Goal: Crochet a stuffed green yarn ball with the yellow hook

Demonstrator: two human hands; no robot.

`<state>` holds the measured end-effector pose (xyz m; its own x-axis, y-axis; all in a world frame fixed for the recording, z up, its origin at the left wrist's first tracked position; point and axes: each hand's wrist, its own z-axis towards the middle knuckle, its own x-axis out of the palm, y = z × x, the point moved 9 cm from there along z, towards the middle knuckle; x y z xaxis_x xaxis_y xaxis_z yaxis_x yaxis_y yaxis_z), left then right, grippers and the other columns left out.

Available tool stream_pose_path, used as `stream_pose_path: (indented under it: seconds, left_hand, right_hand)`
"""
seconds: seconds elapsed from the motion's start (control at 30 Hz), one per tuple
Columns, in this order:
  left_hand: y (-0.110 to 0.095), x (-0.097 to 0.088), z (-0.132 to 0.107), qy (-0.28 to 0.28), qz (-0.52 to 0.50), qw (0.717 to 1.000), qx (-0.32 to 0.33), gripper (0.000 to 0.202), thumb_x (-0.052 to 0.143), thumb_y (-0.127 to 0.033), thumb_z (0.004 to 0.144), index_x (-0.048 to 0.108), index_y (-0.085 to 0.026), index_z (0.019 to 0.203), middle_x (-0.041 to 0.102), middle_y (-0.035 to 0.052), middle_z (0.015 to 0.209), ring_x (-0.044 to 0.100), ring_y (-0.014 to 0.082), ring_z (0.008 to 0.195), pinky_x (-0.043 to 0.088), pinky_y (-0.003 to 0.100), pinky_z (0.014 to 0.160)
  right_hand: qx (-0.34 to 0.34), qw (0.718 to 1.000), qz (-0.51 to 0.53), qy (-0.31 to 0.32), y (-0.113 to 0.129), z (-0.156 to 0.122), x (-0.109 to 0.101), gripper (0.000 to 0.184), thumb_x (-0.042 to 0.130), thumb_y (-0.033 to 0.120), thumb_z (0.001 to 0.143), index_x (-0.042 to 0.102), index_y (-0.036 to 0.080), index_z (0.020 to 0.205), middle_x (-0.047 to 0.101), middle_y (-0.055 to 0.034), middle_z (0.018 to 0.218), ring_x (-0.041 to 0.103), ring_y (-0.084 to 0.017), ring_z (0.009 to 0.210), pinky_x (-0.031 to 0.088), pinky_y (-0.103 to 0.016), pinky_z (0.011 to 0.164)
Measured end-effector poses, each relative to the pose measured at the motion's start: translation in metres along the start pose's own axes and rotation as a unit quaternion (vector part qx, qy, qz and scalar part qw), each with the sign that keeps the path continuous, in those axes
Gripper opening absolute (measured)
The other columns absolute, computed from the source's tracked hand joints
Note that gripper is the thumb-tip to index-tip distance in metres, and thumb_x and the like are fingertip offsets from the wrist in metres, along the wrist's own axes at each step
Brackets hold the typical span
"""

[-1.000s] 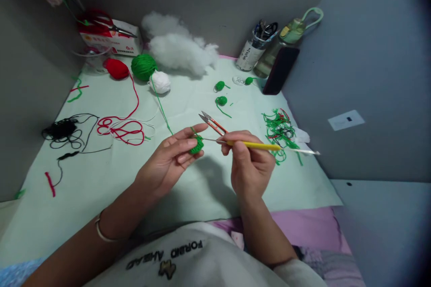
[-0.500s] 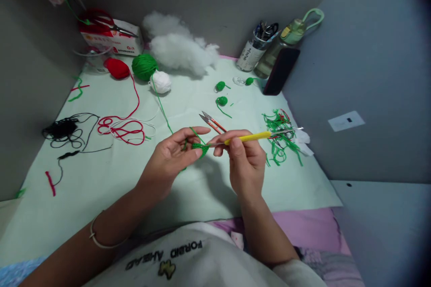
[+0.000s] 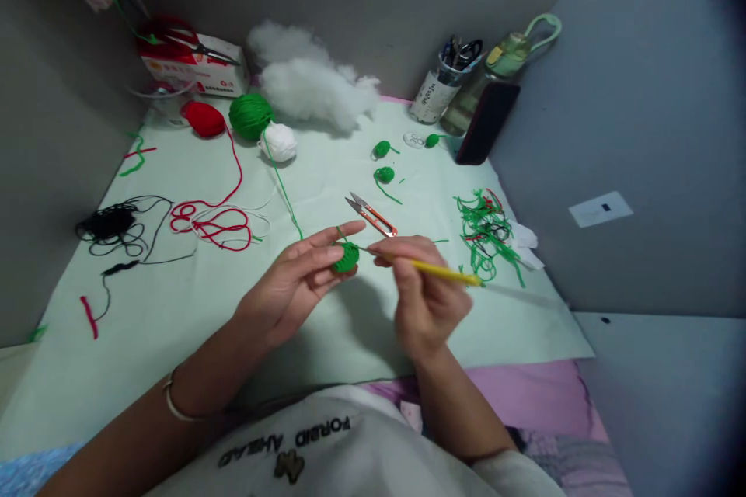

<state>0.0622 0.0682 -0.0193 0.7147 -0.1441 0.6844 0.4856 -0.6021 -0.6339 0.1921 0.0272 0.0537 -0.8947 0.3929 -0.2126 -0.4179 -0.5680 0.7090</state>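
Note:
Between the thumb and fingers of my left hand (image 3: pixel 294 279) is a small round green crochet piece (image 3: pixel 346 257). A green yarn strand (image 3: pixel 287 198) runs from the green yarn ball (image 3: pixel 251 116) to my left fingers, passing over the raised index finger. My right hand (image 3: pixel 428 299) is closed around the yellow handle of a crochet hook (image 3: pixel 446 272), held like a pen. The hook's thin metal tip points left and meets the edge of the green piece; whether it is inside a stitch is too small to tell. Orange thread snips (image 3: pixel 373 216) lie just beyond my hands.
White stuffing (image 3: pixel 318 81), a red yarn ball (image 3: pixel 205 119) and a white yarn ball (image 3: pixel 278 142) sit at the back. Green scraps (image 3: pixel 486 237) lie right, black yarn (image 3: pixel 108 224) left. A phone (image 3: pixel 488 124) leans on a bottle (image 3: pixel 466 97) near a pen cup (image 3: pixel 437 89).
The hook's handle end has swung down toward me as my right hand turned. My left hand has tilted the green piece, so its rounded face shows more. The snips are less covered.

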Motion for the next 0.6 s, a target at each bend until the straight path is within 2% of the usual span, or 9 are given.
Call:
stream_pose_path:
  seconds: [0.07, 0.13, 0.2, 0.33, 0.4, 0.47, 0.53, 0.6]
  left_hand:
    - [-0.006, -0.001, 0.001, 0.004, 0.007, 1.0, 0.022, 0.037, 0.081, -0.018, 0.082, 0.08, -0.015, 0.12, 0.052, -0.0056, 0.066, 0.04, 0.0073, 0.058, 0.051, 0.025, 0.083]
    - [-0.009, 0.001, 0.001, 0.014, 0.038, 0.998, 0.047, 0.039, 0.082, -0.019, 0.083, 0.08, -0.018, 0.122, 0.06, -0.0026, 0.073, 0.045, 0.008, 0.062, 0.048, 0.022, 0.075]
    - [-0.011, 0.004, 0.0, 0.014, 0.07, 0.995, 0.07, 0.04, 0.084, -0.022, 0.082, 0.08, -0.021, 0.122, 0.068, 0.0009, 0.085, 0.051, 0.0091, 0.068, 0.044, 0.021, 0.068]
    - [-0.013, 0.004, -0.001, -0.028, 0.079, 0.991, 0.107, 0.045, 0.087, -0.022, 0.08, 0.078, -0.024, 0.124, 0.071, 0.0006, 0.09, 0.06, 0.0109, 0.079, 0.047, 0.022, 0.076]
    - [-0.008, 0.003, 0.001, -0.034, 0.04, 0.995, 0.085, 0.042, 0.087, -0.019, 0.078, 0.08, -0.022, 0.12, 0.069, -0.0011, 0.085, 0.056, 0.0086, 0.072, 0.047, 0.02, 0.072]
    - [0.0, 0.004, 0.003, -0.016, -0.013, 0.999, 0.035, 0.034, 0.086, -0.02, 0.078, 0.082, -0.017, 0.112, 0.064, -0.0023, 0.078, 0.047, 0.0052, 0.061, 0.048, 0.019, 0.068]
    - [0.004, 0.002, 0.005, -0.002, -0.049, 0.999, -0.002, 0.031, 0.084, -0.019, 0.08, 0.082, -0.013, 0.11, 0.059, -0.0043, 0.073, 0.038, 0.0029, 0.055, 0.053, 0.02, 0.074]
    - [0.0, -0.005, 0.006, -0.017, -0.056, 0.998, 0.005, 0.034, 0.082, -0.016, 0.08, 0.081, -0.013, 0.114, 0.055, -0.0064, 0.072, 0.035, 0.0016, 0.052, 0.056, 0.023, 0.086]
  right_hand:
    - [0.095, 0.991, 0.093, -0.02, -0.016, 0.003, -0.003, 0.021, 0.055, 0.027, 0.106, 0.076, 0.024, 0.101, 0.078, -0.0048, 0.09, 0.073, -0.018, 0.077, 0.062, -0.033, 0.064]
    - [0.138, 0.982, 0.131, 0.0, -0.022, 0.004, 0.004, 0.023, 0.058, 0.033, 0.105, 0.077, 0.024, 0.096, 0.078, -0.0047, 0.09, 0.073, -0.017, 0.076, 0.062, -0.032, 0.064]
    - [0.128, 0.983, 0.128, 0.02, -0.02, 0.006, 0.01, 0.019, 0.062, 0.032, 0.104, 0.079, 0.025, 0.098, 0.079, -0.0036, 0.091, 0.074, -0.017, 0.079, 0.064, -0.032, 0.068]
    - [0.037, 0.998, 0.041, 0.027, -0.004, 0.003, 0.011, 0.021, 0.063, 0.02, 0.102, 0.079, 0.03, 0.111, 0.081, -0.0033, 0.098, 0.076, -0.018, 0.087, 0.066, -0.035, 0.075]
    - [-0.04, 0.997, -0.052, 0.042, 0.008, -0.002, 0.013, 0.029, 0.065, 0.015, 0.1, 0.077, 0.032, 0.119, 0.081, -0.0049, 0.108, 0.077, -0.02, 0.094, 0.066, -0.038, 0.079]
    - [-0.096, 0.989, -0.106, 0.046, 0.017, -0.005, 0.013, 0.033, 0.065, 0.013, 0.099, 0.076, 0.033, 0.122, 0.081, -0.0057, 0.113, 0.077, -0.021, 0.096, 0.066, -0.039, 0.08]
    - [-0.068, 0.995, -0.074, 0.017, 0.013, -0.002, 0.005, 0.028, 0.063, 0.014, 0.1, 0.077, 0.031, 0.118, 0.081, -0.0054, 0.106, 0.076, -0.02, 0.093, 0.065, -0.038, 0.076]
    - [0.017, 0.999, 0.023, -0.035, -0.002, 0.004, -0.008, 0.02, 0.061, 0.02, 0.103, 0.078, 0.028, 0.109, 0.079, -0.0042, 0.094, 0.073, -0.018, 0.082, 0.062, -0.034, 0.067]
